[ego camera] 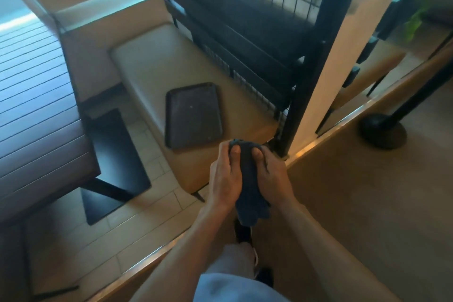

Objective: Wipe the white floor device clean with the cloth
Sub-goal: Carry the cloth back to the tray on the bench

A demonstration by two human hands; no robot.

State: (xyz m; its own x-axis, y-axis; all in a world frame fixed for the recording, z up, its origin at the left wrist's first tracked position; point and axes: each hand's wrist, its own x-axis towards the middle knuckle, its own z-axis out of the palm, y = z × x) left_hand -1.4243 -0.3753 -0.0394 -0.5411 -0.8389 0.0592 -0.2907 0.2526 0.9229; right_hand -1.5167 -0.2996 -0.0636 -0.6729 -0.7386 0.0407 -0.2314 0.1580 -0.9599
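A dark blue cloth (248,186) hangs bunched between both my hands in the lower middle of the head view. My left hand (224,176) grips its left side with the thumb on top. My right hand (272,174) grips its right side, thumb also pressed on the cloth. The cloth's loose end droops below my wrists. No white floor device shows in this view.
A tan cushioned bench (147,66) carries a dark tray (193,115) just beyond my hands. A black metal grid partition (257,7) rises behind it. A dark slatted table (36,95) stands left on a black base (115,164). A black post base (382,133) sits right.
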